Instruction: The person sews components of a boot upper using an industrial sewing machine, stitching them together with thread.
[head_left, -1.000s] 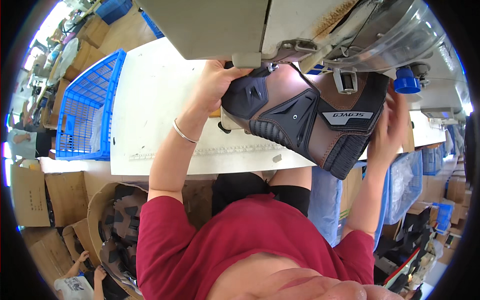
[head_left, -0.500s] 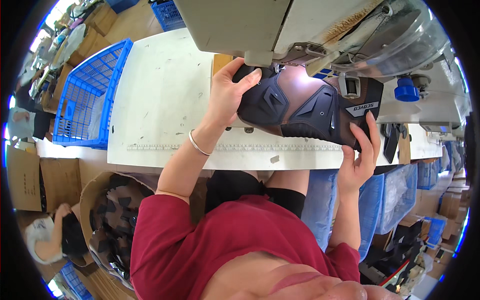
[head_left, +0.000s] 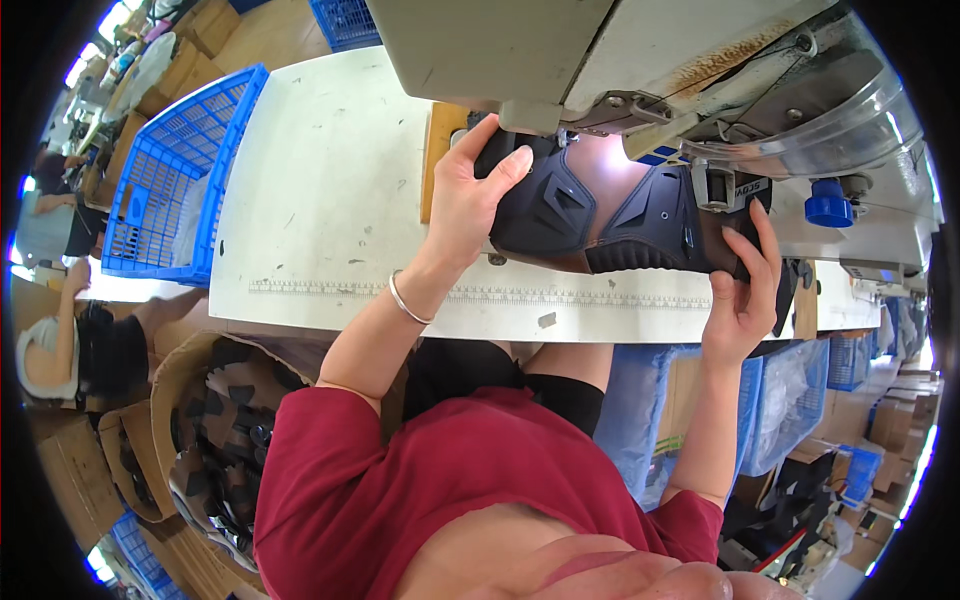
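A brown boot upper (head_left: 545, 215) with moulded black panels lies on the white table (head_left: 320, 200), partly under the head of a sewing machine (head_left: 480, 50). The machine's lamp lights its far middle; the needle area is mostly hidden. At the upper's left end, my left hand (head_left: 462, 205) grips it, thumb pressed on top and index finger stretched along the edge. My right hand (head_left: 742, 295) holds the right end near its corner, fingers on top and thumb at the near edge. A roller (head_left: 717, 187) on the machine stands over the right part, close to a small label.
A yellow block (head_left: 437, 160) sits left of the machine head. Beyond it stands a blue crate (head_left: 212, 240). A blue knob (head_left: 828, 203) juts out at right. Below left is a cardboard drum (head_left: 163, 400) of cut pieces; plastic-lined blue crates (head_left: 625, 400) stand below right. Another person (head_left: 100, 355) is at far left.
The upper has slid right under the machine, and its right end has swung away from me, so the label now reaches the roller. Both hands moved along with it. The person at far left has shifted.
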